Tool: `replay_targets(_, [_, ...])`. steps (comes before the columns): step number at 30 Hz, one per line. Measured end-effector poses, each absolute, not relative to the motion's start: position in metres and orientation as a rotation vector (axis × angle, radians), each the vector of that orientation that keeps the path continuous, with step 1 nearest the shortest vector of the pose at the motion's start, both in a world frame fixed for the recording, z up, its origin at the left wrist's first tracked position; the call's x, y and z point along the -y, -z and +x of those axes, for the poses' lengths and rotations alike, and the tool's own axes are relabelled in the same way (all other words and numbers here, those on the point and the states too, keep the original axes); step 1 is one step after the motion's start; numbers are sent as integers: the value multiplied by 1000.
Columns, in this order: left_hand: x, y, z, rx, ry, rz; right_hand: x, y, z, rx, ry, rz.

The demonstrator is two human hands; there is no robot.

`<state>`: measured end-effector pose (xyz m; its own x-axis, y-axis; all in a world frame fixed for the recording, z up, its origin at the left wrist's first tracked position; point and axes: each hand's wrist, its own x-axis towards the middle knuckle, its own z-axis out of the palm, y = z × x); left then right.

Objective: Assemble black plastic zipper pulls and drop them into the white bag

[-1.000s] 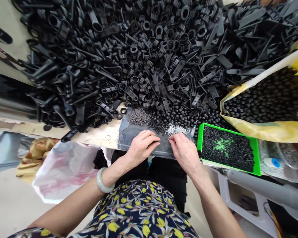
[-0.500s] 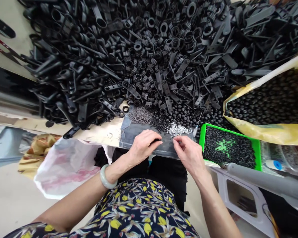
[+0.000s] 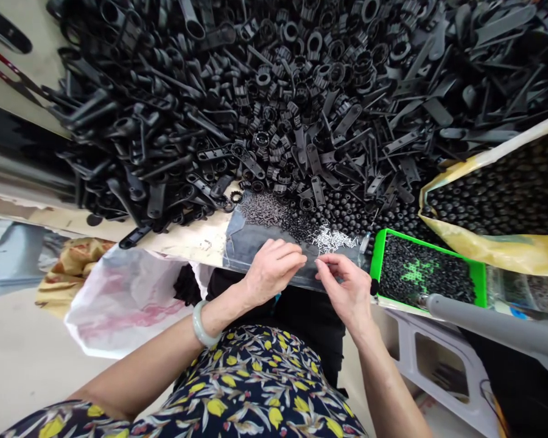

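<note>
My left hand (image 3: 274, 271) is closed, its fingers and thumb drawn together above the dark cloth work mat (image 3: 251, 243). Whatever sits between those fingertips is hidden. Facing it across a small gap, my right hand (image 3: 347, 286) is pinched, thumb against forefinger. A tiny pale tip shows at this pinch, too small to name. Just beyond the right fingers lies a heap of short silvery pins (image 3: 332, 238). Small brownish metal pieces (image 3: 262, 208) are piled at the mat's far left, with round black beads (image 3: 342, 210) to their right.
A large mound of black plastic levers and rings (image 3: 237, 109) covers the table behind. To the right stand a green tray (image 3: 378, 261) of small black pieces and a yellow sack (image 3: 506, 246) of black beads. A white plastic bag (image 3: 119, 304) hangs at left; a grey tube (image 3: 484, 316) juts in at right.
My left fingers have closed together from a looser curl and moved slightly right. My right hand has drawn slightly back from the pins and is closer to the left. The view has shifted a little.
</note>
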<state>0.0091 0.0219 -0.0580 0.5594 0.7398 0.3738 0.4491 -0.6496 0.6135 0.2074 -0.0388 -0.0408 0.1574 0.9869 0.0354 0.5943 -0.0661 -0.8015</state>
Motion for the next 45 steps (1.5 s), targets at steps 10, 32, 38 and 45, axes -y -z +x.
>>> replay_targets(10, [-20, 64, 8, -1007, -1028, 2226, 38, 50, 205, 1337, -808, -1721])
replay_targets(32, [-20, 65, 4, -940, -1078, 2253, 39, 46, 190, 1080, -998, -1505])
replay_targets(38, [-20, 68, 3, -934, -1062, 2282, 34, 43, 187, 1251, -957, -1488])
replay_targets(45, [-19, 63, 4, -987, -948, 2204, 26, 37, 186, 1616, -719, -1458])
